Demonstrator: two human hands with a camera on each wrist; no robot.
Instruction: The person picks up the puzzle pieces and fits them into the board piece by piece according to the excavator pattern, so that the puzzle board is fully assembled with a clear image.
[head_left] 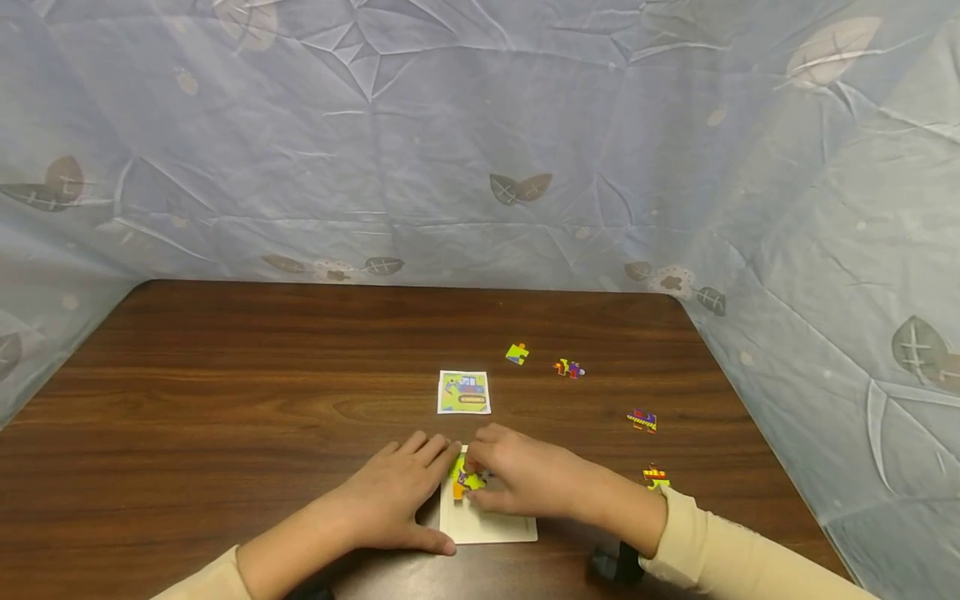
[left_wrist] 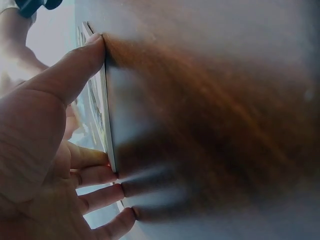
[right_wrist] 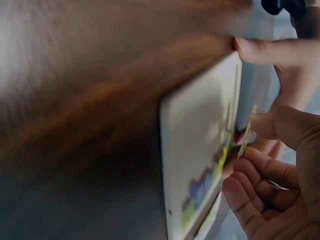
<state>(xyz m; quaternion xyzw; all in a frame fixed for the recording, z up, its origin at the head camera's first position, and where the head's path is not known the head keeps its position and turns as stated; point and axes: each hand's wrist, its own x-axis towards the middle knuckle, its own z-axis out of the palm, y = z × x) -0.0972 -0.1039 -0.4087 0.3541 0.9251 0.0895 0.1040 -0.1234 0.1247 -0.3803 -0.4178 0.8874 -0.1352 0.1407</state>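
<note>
In the head view, a cream puzzle board [head_left: 498, 530] lies near the table's front edge. My right hand [head_left: 528, 473] is over it and pinches a thin puzzle piece [right_wrist: 247, 134], seen edge-on in the right wrist view between thumb and index finger. The held piece is apart from the board there. Fitted pieces [right_wrist: 200, 189] in blue and yellow-green lie along the board's far part, partly hidden by the right hand in the head view. My left hand [head_left: 392, 493] rests at the board's left side, fingers extended, thumb touching the near corner.
A picture card [head_left: 464, 392] showing a digger lies beyond the board. Loose puzzle pieces are scattered to the right: a green one [head_left: 517, 354], a red-and-purple one [head_left: 570, 368], a striped one [head_left: 642, 420] and a red-and-yellow one [head_left: 656, 477]. Patterned cloth [head_left: 450, 150] hangs behind the table.
</note>
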